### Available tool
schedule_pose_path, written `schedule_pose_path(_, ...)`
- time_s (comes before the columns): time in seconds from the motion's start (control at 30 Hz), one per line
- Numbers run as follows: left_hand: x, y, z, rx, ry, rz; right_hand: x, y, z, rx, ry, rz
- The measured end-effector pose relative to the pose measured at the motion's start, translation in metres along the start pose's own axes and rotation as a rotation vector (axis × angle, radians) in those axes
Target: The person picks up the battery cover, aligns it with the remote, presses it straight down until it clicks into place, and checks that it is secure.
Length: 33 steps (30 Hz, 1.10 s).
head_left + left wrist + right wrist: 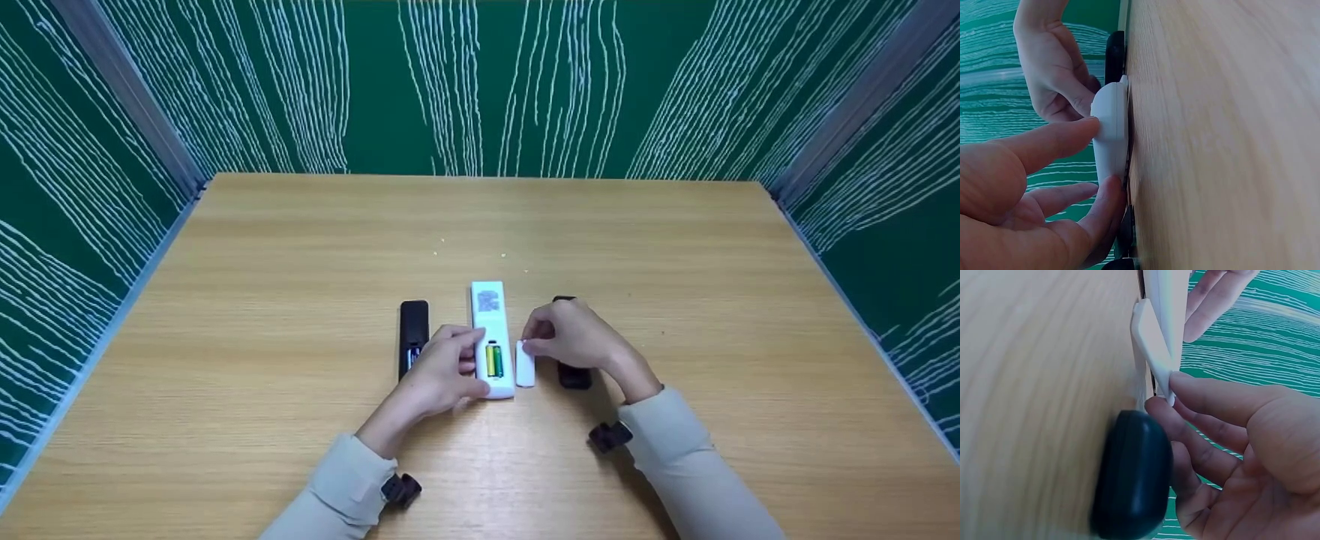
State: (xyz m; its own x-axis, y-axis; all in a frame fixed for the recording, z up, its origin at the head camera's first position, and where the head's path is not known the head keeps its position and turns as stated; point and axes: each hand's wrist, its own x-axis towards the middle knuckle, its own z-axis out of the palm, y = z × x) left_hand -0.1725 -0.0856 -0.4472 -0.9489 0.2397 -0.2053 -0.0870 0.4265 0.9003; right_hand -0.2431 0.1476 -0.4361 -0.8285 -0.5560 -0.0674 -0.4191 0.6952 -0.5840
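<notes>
A white remote control lies face down on the table, its battery compartment uncovered and a green-and-yellow battery pair showing inside. My left hand holds this remote along its left side, the thumb near its close end and the fingers higher up. Just to the right, my right hand pinches the top end of a small white battery cover between thumb and fingers. In the right wrist view the cover stands tilted beside the remote, one end close to the tabletop.
Left of the white remote lies a black remote with its battery slot uncovered, partly behind my left hand. A second black remote sits under my right hand. Several tiny white crumbs dot the wooden table farther back. Green walls surround it.
</notes>
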Motion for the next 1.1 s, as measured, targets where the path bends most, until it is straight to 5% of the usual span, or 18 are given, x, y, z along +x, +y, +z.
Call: schedule_pose_path(1.1, -0.0002, 0.0004, -0.0011, 0.028, -0.004, 0.005, 0.001, -0.0069, -0.0069, 0.208, 0.081, 0.004)
